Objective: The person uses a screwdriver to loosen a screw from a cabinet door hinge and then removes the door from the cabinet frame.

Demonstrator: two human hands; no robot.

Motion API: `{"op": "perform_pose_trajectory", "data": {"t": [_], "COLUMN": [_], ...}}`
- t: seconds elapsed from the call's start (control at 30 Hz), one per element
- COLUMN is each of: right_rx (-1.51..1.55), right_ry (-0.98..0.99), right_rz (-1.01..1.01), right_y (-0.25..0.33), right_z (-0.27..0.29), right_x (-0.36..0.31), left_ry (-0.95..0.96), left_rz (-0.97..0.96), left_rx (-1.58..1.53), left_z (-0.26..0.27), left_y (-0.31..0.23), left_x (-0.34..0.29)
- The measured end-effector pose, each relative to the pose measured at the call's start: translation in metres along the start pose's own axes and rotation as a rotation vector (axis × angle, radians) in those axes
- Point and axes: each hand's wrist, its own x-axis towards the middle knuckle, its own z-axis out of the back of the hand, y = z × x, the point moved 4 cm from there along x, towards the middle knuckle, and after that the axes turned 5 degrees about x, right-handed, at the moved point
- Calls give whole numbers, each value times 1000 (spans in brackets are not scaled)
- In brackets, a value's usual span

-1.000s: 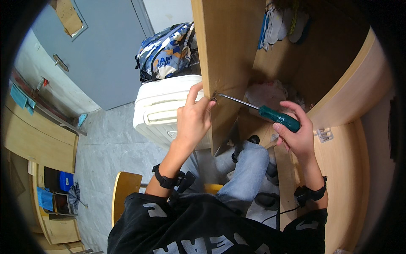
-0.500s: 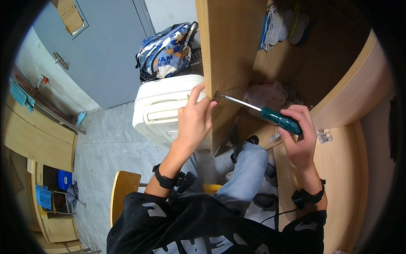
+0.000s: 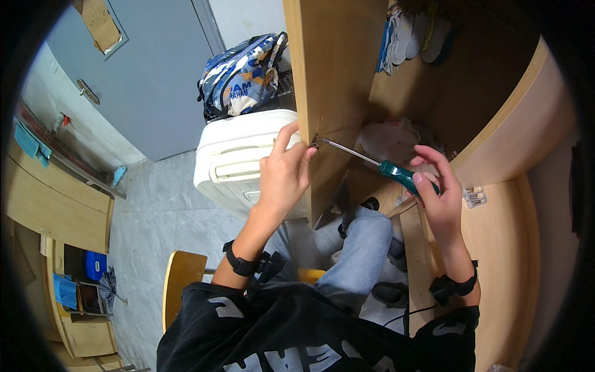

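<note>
My right hand point(image 3: 441, 197) holds a screwdriver by its dark green handle point(image 3: 401, 177), thumb along the handle and the upper fingers loosened and raised off it. The shaft points left, and its tip meets the inner face of the wooden cabinet door point(image 3: 338, 80) close to the door's edge. There, my left hand point(image 3: 285, 170) is closed, with thumb and fingertips on a small dark metal fitting point(image 3: 314, 145). Its index finger reaches toward the door's edge. The screw head, if any, is too small to make out.
A white suitcase point(image 3: 242, 155) with a patterned backpack point(image 3: 245, 77) on top stands left of the door. Inside the cabinet are shoes point(image 3: 415, 37) and a plastic bag point(image 3: 390, 136). A clear pack of small metal parts point(image 3: 475, 197) lies on the wooden board at right.
My right hand's fingers have opened and shifted around the screwdriver handle, which has tilted and moved slightly left. My left hand stays almost where it was.
</note>
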Motion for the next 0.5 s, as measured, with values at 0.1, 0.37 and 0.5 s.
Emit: {"op": "perform_pose_trajectory", "data": {"t": [0.1,0.37,0.5], "right_rx": [-151,420,225], "right_ry": [-8,1,-26], "right_rz": [230,-195,-79], "right_y": [15,-19,-10], "right_z": [1,-5,-12], "right_x": [1,2,-2], "left_ry": [6,-1,15], "left_rz": [12,-4,6], "left_rx": [-12,-3,-6], "left_z": [1,1,1], "left_y": [-1,-2,-1], "left_x": [1,2,1]}}
